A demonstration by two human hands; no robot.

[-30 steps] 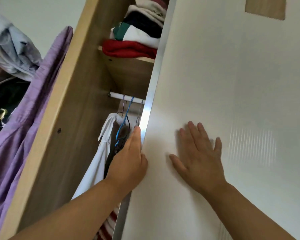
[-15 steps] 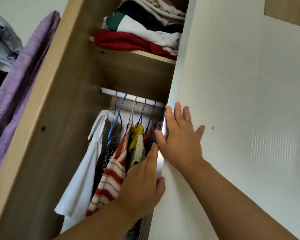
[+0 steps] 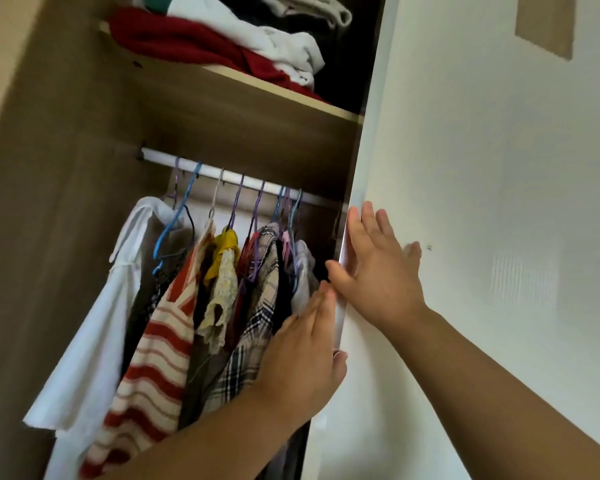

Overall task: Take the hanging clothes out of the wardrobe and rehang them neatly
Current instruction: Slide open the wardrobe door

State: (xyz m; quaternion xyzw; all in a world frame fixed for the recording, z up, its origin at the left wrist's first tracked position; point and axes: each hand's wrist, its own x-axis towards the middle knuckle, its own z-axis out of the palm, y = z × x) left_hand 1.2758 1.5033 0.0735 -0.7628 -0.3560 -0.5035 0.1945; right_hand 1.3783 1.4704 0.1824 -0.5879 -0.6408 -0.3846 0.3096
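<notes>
Several clothes hang on coloured hangers from a white rail (image 3: 243, 176) inside the wardrobe: a white garment (image 3: 97, 327) at the left, a red-and-white striped top (image 3: 153, 358), a yellow floral piece (image 3: 222, 268) and a plaid shirt (image 3: 257, 327). The white sliding door (image 3: 482, 202) stands at the right. My left hand (image 3: 302, 362) lies flat against the door's metal edge, fingers straight, holding nothing. My right hand (image 3: 378, 271) presses on the door face beside that edge, fingers spread, thumb around the edge.
A wooden shelf (image 3: 257, 84) above the rail carries folded clothes, a red one (image 3: 187, 39) lowest and white ones on it. The wardrobe's wooden side panel (image 3: 39, 202) closes off the left.
The door has slid to the right, and more hanging clothes show. My right hand moved from the door face to its left edge; my left hand stayed on the edge.
</notes>
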